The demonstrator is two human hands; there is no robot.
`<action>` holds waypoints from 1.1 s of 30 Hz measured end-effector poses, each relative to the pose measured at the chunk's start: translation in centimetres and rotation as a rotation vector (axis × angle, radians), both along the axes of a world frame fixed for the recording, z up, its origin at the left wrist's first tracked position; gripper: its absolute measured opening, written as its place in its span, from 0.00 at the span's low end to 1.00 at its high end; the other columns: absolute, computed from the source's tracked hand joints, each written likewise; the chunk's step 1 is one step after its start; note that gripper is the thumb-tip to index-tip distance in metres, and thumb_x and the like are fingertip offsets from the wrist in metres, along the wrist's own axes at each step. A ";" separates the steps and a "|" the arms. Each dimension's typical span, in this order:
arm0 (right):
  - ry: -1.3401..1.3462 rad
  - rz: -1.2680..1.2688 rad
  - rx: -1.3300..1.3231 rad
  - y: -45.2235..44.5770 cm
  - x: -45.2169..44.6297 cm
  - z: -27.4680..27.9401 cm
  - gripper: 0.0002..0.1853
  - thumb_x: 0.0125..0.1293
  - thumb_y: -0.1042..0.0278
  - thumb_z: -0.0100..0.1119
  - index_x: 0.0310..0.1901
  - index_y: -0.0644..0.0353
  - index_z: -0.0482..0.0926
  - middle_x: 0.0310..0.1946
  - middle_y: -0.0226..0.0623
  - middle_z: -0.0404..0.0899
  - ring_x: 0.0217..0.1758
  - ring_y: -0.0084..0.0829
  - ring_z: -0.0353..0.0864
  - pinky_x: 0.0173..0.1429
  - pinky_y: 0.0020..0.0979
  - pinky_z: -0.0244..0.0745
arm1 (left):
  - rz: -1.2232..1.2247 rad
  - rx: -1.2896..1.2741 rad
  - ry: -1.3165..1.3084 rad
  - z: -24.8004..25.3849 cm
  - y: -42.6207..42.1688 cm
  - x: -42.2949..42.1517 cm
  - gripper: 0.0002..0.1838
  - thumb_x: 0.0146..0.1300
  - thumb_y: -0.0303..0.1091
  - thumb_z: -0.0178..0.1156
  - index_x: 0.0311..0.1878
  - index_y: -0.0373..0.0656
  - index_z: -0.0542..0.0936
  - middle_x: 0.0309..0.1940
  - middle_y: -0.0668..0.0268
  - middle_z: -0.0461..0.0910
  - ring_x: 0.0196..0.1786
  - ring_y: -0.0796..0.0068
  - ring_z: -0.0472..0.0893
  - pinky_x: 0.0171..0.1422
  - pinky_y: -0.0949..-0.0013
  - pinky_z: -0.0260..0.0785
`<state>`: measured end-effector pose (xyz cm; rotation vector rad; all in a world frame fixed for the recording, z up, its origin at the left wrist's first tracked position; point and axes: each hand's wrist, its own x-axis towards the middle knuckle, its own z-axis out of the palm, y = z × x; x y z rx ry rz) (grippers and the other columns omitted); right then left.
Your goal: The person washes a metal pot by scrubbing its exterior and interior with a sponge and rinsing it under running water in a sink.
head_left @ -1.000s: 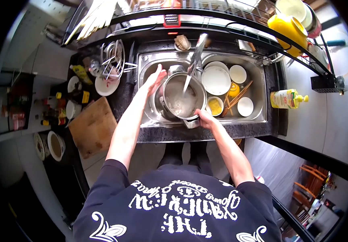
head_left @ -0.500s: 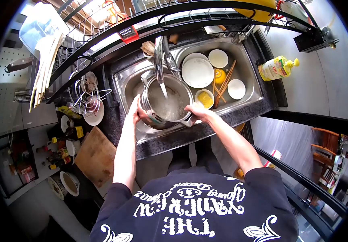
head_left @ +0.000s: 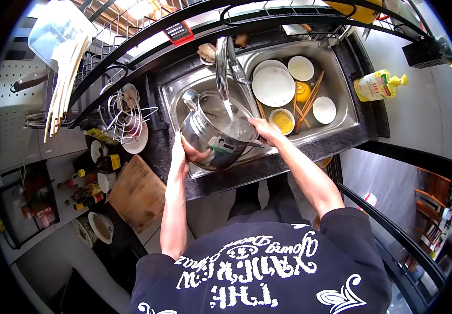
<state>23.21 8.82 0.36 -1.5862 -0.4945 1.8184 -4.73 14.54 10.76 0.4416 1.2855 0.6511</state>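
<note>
A shiny stainless-steel pot (head_left: pixel 199 132) is tilted in the left sink basin, its mouth facing the back and right. Water from the faucet (head_left: pixel 222 68) runs into it. My left hand (head_left: pixel 185 150) presses against the pot's lower left side, thumb and fingers supporting the wall. My right hand (head_left: pixel 266 132) is closed around the handle on the pot's near right side. Another loop handle shows at its far left. A label is stuck on the outer wall. How much water the pot holds is unclear.
In the right basin sit white plates (head_left: pixel 273 86), bowls (head_left: pixel 324 110), chopsticks (head_left: pixel 315 95) and a yellow sponge (head_left: pixel 283 123). A yellow soap bottle (head_left: pixel 377 86) stands right of the sink. A wire rack (head_left: pixel 124 112) is at left, a cutting board (head_left: pixel 138 194) below it. A black shelf runs overhead.
The pot has gone from nearly upright to tipped toward the back right, showing more of its outer side. Both hands have kept hold. The camera view has shifted slightly.
</note>
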 end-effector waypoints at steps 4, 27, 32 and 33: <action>0.127 0.078 -0.045 -0.6 -0.2 0.1 0.21 0.74 0.53 0.45 0.52 0.64 0.78 0.42 0.30 0.82 0.41 0.22 0.78 0.45 0.27 0.72 | -0.138 -0.017 0.134 -1.0 -0.6 -4.3 0.34 0.71 0.62 0.41 0.66 0.45 0.66 0.61 0.58 0.73 0.61 0.65 0.74 0.64 0.59 0.67; 0.507 -0.287 -0.274 1.2 -1.6 0.3 0.14 0.68 0.56 0.50 0.45 0.55 0.78 0.38 0.29 0.81 0.43 0.25 0.79 0.45 0.34 0.77 | -0.922 1.384 0.801 -8.4 -2.5 -6.8 0.25 0.50 0.36 0.61 0.54 0.42 0.78 0.51 0.60 0.80 0.57 0.59 0.76 0.63 0.59 0.67; 0.353 -0.346 -0.323 0.1 -2.3 -0.9 0.09 0.66 0.60 0.53 0.30 0.52 0.77 0.22 0.26 0.75 0.23 0.22 0.72 0.28 0.27 0.70 | -0.840 0.966 0.716 -15.5 -2.6 -10.3 0.30 0.42 0.37 0.61 0.54 0.43 0.78 0.52 0.61 0.80 0.58 0.57 0.75 0.66 0.52 0.64; 0.339 -0.323 -0.298 0.3 -2.3 -1.2 0.09 0.65 0.61 0.54 0.28 0.53 0.77 0.20 0.26 0.73 0.20 0.21 0.70 0.26 0.26 0.69 | -0.792 1.058 0.705 -14.9 -2.2 -9.9 0.33 0.40 0.39 0.62 0.57 0.43 0.76 0.53 0.61 0.78 0.58 0.57 0.75 0.65 0.52 0.65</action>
